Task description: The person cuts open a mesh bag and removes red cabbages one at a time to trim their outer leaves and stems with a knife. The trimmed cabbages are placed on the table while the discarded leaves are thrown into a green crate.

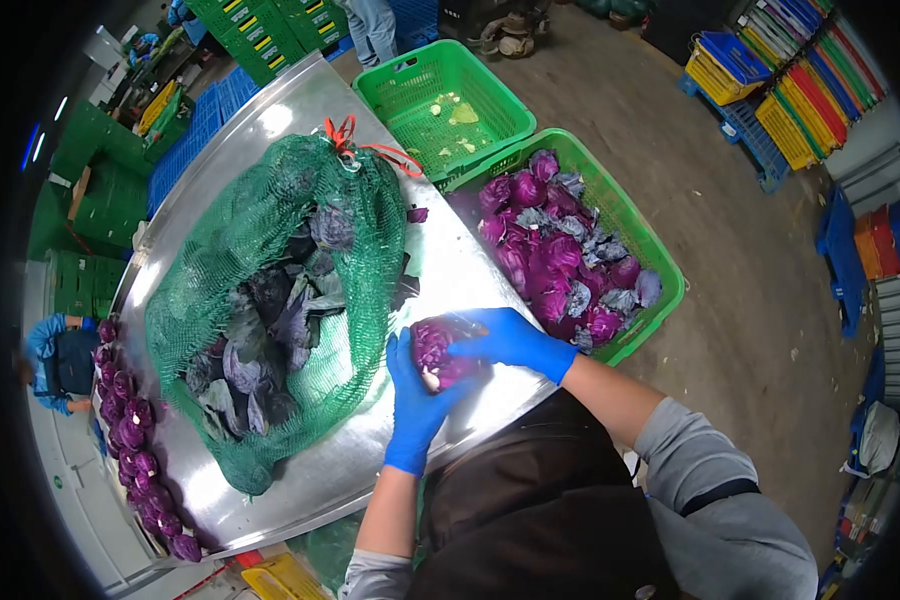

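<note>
A peeled red cabbage [438,352] is held over the metal table's near edge, between my two blue-gloved hands. My left hand [417,400] cups it from below and the left, fingers wrapped round its side. From the right, my right hand [510,340] grips its upper edge with bent fingers; motion blurs the spot where they meet. Just left of my hands lies a green mesh sack [370,290], torn or cut open, with dark unpeeled cabbages and loose leaves [255,365] inside. Red ties [341,130] close its far end.
Beside the metal table [450,270], a green crate [660,250] holds purple cabbages and outer leaves. Another green crate [380,90] behind it contains a few pale scraps. Peeled cabbages [135,430] line the table's left edge. Beyond that edge stands another person [55,360].
</note>
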The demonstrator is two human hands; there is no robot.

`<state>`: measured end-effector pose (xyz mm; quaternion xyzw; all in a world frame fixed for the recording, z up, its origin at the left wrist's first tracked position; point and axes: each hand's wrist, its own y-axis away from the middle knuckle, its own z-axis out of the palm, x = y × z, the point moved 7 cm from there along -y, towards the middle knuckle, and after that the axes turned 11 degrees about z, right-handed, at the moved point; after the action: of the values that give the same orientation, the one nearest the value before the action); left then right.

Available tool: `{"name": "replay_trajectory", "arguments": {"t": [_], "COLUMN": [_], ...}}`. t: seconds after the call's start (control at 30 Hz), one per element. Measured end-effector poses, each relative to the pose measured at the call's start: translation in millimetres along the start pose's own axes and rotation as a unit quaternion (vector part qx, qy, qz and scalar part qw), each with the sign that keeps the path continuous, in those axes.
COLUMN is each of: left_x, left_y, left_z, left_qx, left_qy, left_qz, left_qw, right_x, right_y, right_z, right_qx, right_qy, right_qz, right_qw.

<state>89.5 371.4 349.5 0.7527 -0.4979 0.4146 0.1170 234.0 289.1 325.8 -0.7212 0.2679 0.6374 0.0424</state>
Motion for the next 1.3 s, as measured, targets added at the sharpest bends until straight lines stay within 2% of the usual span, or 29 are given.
{"name": "replay_trajectory", "arguments": {"t": [0.03, 0.07, 0.13, 0.23, 0.3, 0.33, 0.4, 0.43, 0.5, 0.53, 0.6, 0.73, 0.77, 0.8, 0.83, 0.87, 0.9, 0.93, 0.97, 1.0, 1.03, 1.1, 1.13, 1.17, 1.2, 1.23, 1.27, 1.3], "left_x": [-4, -7, -27, -25, -18, -20, -20, -26, -41, -37, -27, -42, -42, -40, -38, -35, -24, -8, 22, 22, 20, 30, 26, 20, 15, 4, 1, 0], "left_y": [-2, -4, -3, -1, -1, 0, 1, 5, 6, -1, -6, 1, -1, -5, -4, -5, -13, -24, -40, -38, -35, -39, -37, -33, -27, -14, -8, -3], "left_z": [3, 3, 7, 8, 8, 7, 4, 8, 16, 13, 12, 13, 13, 13, 13, 14, 14, 12, 8, 10, 14, 15, 16, 13, 13, 17, 14, 12], "left_qx": [0.028, 0.031, 0.068, 0.090, 0.103, 0.103, 0.093, 0.094, 0.117, 0.119, 0.111, 0.099, 0.100, 0.098, 0.093, 0.092, 0.078, 0.062, 0.004, 0.002, 0.002, 0.028, 0.027, 0.020, 0.014, 0.012, 0.010, 0.006], "left_qy": [0.053, 0.053, 0.171, 0.191, 0.256, 0.255, 0.262, 0.261, 0.221, 0.221, 0.298, 0.300, 0.301, 0.279, 0.257, 0.260, 0.208, 0.153, 0.152, 0.154, 0.198, 0.324, 0.325, 0.237, 0.147, 0.082, 0.080, 0.096], "left_qz": [-0.070, -0.069, -0.127, -0.120, -0.153, -0.156, -0.135, -0.137, -0.121, -0.116, -0.112, -0.119, -0.116, -0.102, -0.094, -0.096, -0.049, 0.001, -0.015, -0.013, -0.028, -0.077, -0.075, -0.023, 0.030, 0.046, 0.047, 0.045], "left_qw": [0.996, 0.996, 0.975, 0.970, 0.949, 0.949, 0.951, 0.951, 0.961, 0.961, 0.941, 0.941, 0.941, 0.950, 0.957, 0.956, 0.974, 0.986, 0.988, 0.988, 0.980, 0.942, 0.942, 0.971, 0.989, 0.996, 0.996, 0.994], "right_x": [13, 26, 30, 39, 27, 30, 24, 44, 59, 74, 50, 48, 18, -11, -22, -43, -59, -59, -58, -55, -51, -42, -38, -41, -42, -51, -55, -30], "right_y": [-3, -1, 3, 4, 2, 1, -4, -10, -23, -31, -17, -12, -7, -2, 5, 12, 15, 14, 11, 8, 0, -12, -19, -28, -32, -33, -33, -44], "right_z": [-1, -1, -3, 3, 3, 5, 6, 11, 3, -3, -16, -22, -35, -44, -44, -38, -32, -28, -16, -4, -3, -5, -4, -4, -12, -22, -31, -39], "right_qx": [-0.045, -0.088, -0.081, -0.080, -0.041, -0.042, -0.018, -0.022, 0.094, 0.117, 0.039, 0.048, 0.095, 0.140, 0.140, 0.140, 0.140, 0.143, 0.097, 0.050, 0.076, 0.050, 0.019, 0.057, 0.058, 0.078, 0.097, 0.078], "right_qy": [-0.012, -0.023, -0.067, -0.085, -0.072, -0.073, -0.023, -0.023, 0.018, -0.133, -0.145, -0.110, 0.056, 0.221, 0.223, 0.222, 0.220, 0.221, 0.212, 0.201, 0.283, 0.280, 0.274, 0.414, 0.414, 0.431, 0.445, 0.340], "right_qz": [0.101, 0.202, 0.234, 0.283, 0.220, 0.222, 0.109, 0.110, -0.103, -0.002, 0.167, 0.224, 0.170, 0.110, 0.113, 0.042, -0.031, -0.030, -0.058, -0.085, -0.125, -0.116, -0.109, -0.118, -0.118, -0.129, -0.138, -0.119], "right_qw": [0.994, 0.975, 0.966, 0.952, 0.972, 0.971, 0.994, 0.993, 0.990, 0.984, 0.974, 0.967, 0.979, 0.959, 0.958, 0.964, 0.965, 0.964, 0.971, 0.975, 0.948, 0.952, 0.955, 0.901, 0.901, 0.890, 0.879, 0.930]}}
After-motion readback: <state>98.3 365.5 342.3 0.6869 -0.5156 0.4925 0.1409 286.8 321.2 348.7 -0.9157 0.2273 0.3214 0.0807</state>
